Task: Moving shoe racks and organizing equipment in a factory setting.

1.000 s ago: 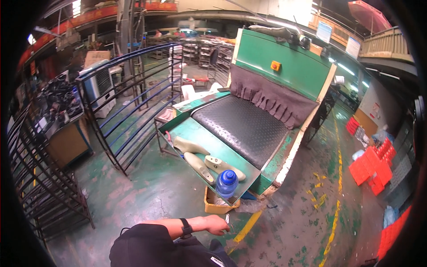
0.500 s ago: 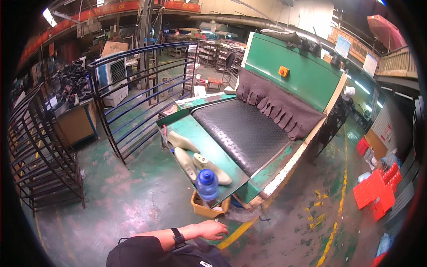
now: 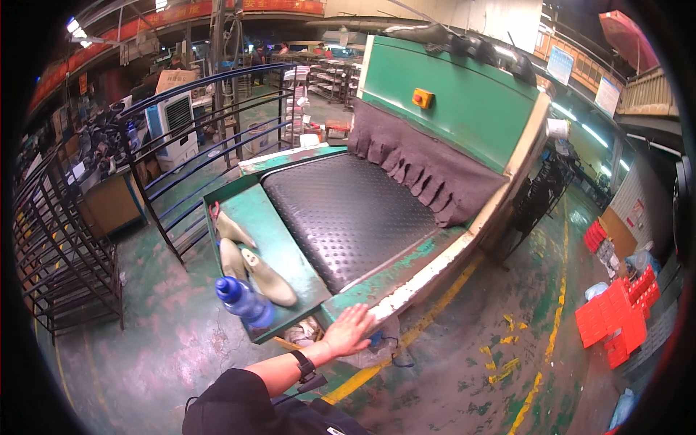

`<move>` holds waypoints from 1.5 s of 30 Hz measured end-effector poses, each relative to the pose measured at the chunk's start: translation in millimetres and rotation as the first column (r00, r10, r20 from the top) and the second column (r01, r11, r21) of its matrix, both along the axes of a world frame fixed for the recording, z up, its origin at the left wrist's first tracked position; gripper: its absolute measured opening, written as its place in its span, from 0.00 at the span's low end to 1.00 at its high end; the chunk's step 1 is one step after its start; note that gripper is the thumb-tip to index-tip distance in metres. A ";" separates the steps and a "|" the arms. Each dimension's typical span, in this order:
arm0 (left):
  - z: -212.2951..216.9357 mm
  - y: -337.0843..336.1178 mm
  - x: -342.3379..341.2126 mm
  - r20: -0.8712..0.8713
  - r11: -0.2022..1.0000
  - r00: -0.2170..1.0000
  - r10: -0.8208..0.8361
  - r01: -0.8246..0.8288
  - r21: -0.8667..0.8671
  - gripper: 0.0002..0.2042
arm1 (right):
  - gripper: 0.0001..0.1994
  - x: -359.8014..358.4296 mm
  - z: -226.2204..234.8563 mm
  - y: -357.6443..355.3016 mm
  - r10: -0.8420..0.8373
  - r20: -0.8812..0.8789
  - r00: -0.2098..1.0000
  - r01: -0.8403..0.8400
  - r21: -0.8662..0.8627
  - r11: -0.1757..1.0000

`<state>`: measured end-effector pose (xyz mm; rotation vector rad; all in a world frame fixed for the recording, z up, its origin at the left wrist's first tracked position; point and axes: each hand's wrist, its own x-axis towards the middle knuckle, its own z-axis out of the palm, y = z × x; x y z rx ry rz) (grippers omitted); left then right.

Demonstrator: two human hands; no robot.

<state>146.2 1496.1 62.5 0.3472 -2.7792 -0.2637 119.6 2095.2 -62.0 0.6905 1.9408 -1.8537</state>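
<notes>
My left hand (image 3: pixel 348 333) reaches out from a dark sleeve, with a black watch on the wrist. Its fingers are stretched out over the front corner of a green machine (image 3: pixel 406 279) and hold nothing. Whether the palm presses on the frame cannot be told. Left of the hand, a green metal tray (image 3: pixel 308 290) carries pale shoe lasts (image 3: pixel 268 279) and a blue plastic bottle (image 3: pixel 250 304) at its outer end. Beyond the tray lies the machine's black studded belt (image 3: pixel 355 210), running to a dark slit cloth curtain (image 3: pixel 420 163). My right hand is out of view.
A dark metal rack (image 3: pixel 210 141) stands left of the machine, with another rack (image 3: pixel 69 254) farther left. Red crates (image 3: pixel 616 319) are stacked on the right. A clear plastic bag (image 3: pixel 377 348) lies on the floor under the machine's corner, near yellow floor lines.
My left hand has risen from over the floor to the machine's front corner. The view has shifted, so the machine, lasts and bottle now appear farther left.
</notes>
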 end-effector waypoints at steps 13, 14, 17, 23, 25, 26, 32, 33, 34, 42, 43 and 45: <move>13.3 23.6 -40.4 0.086 0.933 0.935 0.345 -0.332 -0.137 0.33 | 0.14 -261.9 -1.0 -61.7 0.248 0.067 0.966 -0.244 -0.069 0.967; 12.8 24.2 -39.9 0.096 0.931 0.932 0.350 -0.335 -0.143 0.33 | 0.14 -282.7 -0.8 -78.0 0.275 0.067 0.959 -0.271 -0.068 0.960; 15.2 26.1 -43.4 0.127 0.934 0.929 0.347 -0.331 -0.132 0.33 | 0.14 -340.8 0.1 -129.1 0.339 0.068 0.938 -0.336 -0.056 0.940; 24.2 21.3 -46.2 0.162 0.925 0.911 0.380 -0.377 -0.050 0.35 | 0.17 -448.7 56.8 -320.7 0.694 0.056 0.718 -0.679 -0.163 0.716; 30.6 17.0 -58.4 0.222 0.899 0.871 0.438 -0.432 -0.078 0.34 | 0.20 -476.7 96.2 -384.0 0.786 -0.093 0.611 -0.785 -0.200 0.586; 33.4 15.5 -63.9 0.240 0.891 0.860 0.450 -0.450 -0.058 0.35 | 0.19 -484.1 120.9 -417.2 0.810 -0.174 0.560 -0.826 -0.195 0.528; 28.8 11.4 -90.0 0.241 0.765 0.743 0.624 -0.644 0.007 0.42 | 0.28 -546.0 189.2 -598.8 0.847 -0.388 0.364 -0.931 -0.168 0.324; 34.4 12.3 -101.0 0.241 0.701 0.687 0.686 -0.712 0.035 0.43 | 0.31 -561.6 194.1 -620.8 0.815 -0.423 0.396 -0.918 -0.188 0.349; 36.7 13.3 -111.6 0.242 0.647 0.636 0.733 -0.761 0.044 0.47 | 0.33 -576.2 194.1 -642.3 0.777 -0.462 0.427 -0.904 -0.212 0.371; 34.7 12.0 -138.6 0.254 0.325 0.267 0.930 -0.920 -0.221 0.40 | 0.53 -678.7 130.6 -805.7 0.591 -0.442 0.675 -0.697 -0.118 0.707; 27.4 8.1 -152.0 0.248 0.307 0.253 0.935 -0.927 -0.213 0.39 | 0.53 -707.6 123.5 -813.3 0.578 -0.512 0.636 -0.656 0.037 0.754; 32.5 11.8 -155.5 0.254 0.272 0.207 0.945 -0.928 -0.256 0.39 | 0.51 -711.8 116.1 -832.8 0.549 -0.532 0.645 -0.649 0.000 0.761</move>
